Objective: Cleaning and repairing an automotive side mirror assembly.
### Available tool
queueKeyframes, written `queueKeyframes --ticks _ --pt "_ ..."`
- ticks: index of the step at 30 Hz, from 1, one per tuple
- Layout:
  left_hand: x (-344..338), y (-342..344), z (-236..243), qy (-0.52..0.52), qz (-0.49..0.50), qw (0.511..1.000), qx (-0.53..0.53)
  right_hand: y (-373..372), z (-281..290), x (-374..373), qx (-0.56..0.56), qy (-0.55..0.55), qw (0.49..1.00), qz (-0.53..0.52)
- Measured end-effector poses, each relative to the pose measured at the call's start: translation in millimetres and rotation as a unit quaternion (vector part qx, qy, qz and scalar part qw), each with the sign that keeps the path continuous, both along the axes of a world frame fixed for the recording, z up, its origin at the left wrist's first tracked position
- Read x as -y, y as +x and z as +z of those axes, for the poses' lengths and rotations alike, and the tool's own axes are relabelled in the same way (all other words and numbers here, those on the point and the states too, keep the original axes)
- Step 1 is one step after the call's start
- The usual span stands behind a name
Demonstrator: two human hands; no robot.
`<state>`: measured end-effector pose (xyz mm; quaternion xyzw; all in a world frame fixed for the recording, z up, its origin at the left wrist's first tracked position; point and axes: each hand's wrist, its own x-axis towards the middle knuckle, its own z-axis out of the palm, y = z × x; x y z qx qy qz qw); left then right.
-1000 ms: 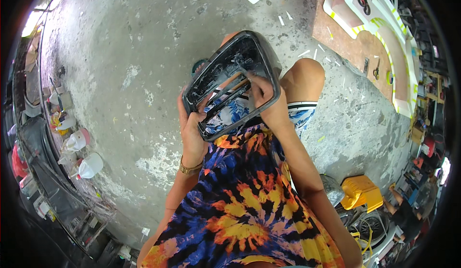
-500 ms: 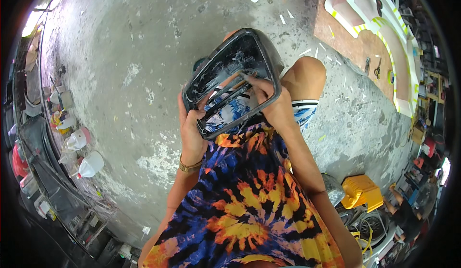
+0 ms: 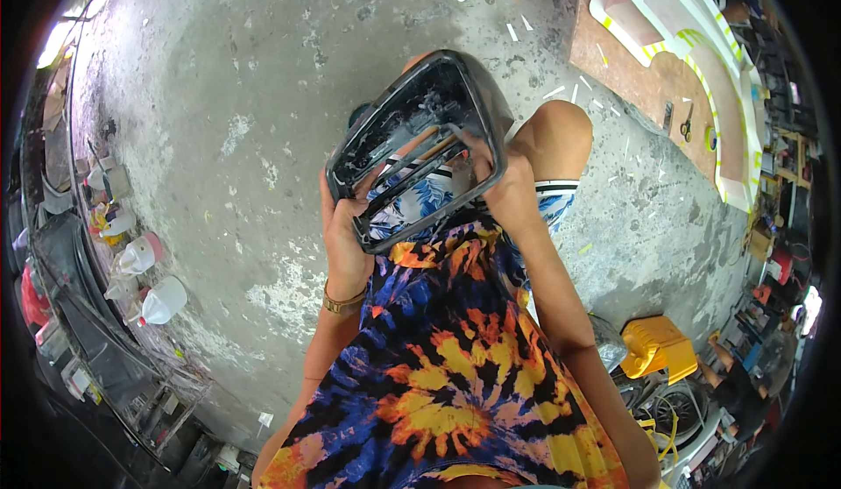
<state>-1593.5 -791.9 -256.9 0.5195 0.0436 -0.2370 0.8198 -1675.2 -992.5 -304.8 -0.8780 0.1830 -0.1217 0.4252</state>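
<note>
A black plastic shell, shaped like a car mirror housing (image 3: 487,95), is held tilted over my lap, its hollow side toward me. White scuffs mark its inner wall, and slots through its lower part show patterned shorts behind. My left hand (image 3: 344,230) grips the lower left corner, thumb on the rim and fingers behind. My right hand (image 3: 510,187) is at the right rim, with its fingers bent into the hollow against the inner wall. Whether anything small lies under those fingertips is hard to see.
White panels edged with yellow tape (image 3: 740,138) lie on a brown board (image 3: 604,77) at the upper right, near scissors (image 3: 686,128). Paper scraps litter the concrete floor. Plastic jugs (image 3: 165,300) stand at left; a yellow plastic piece (image 3: 657,349) sits lower right, near another person (image 3: 740,393).
My right hand's fingers have drawn back from the middle of the hollow toward the right rim. The housing has shifted slightly left, still in my left hand's grip.
</note>
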Motion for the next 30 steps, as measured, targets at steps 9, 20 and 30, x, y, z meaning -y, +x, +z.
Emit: queueKeyframes --ticks 9,20,30 --pt "-2 2 0 -0.004 -0.011 1.000 -0.002 -3 -8 8 -0.018 -0.054 0.998 0.012" --pt "-5 5 -1 -0.013 -0.020 1.000 -0.006 -2 12 14 -0.015 -0.092 0.994 0.056" --pt "-4 10 -2 -0.006 -0.032 0.999 -0.007 2 13 11 -0.019 -0.079 0.992 0.095"
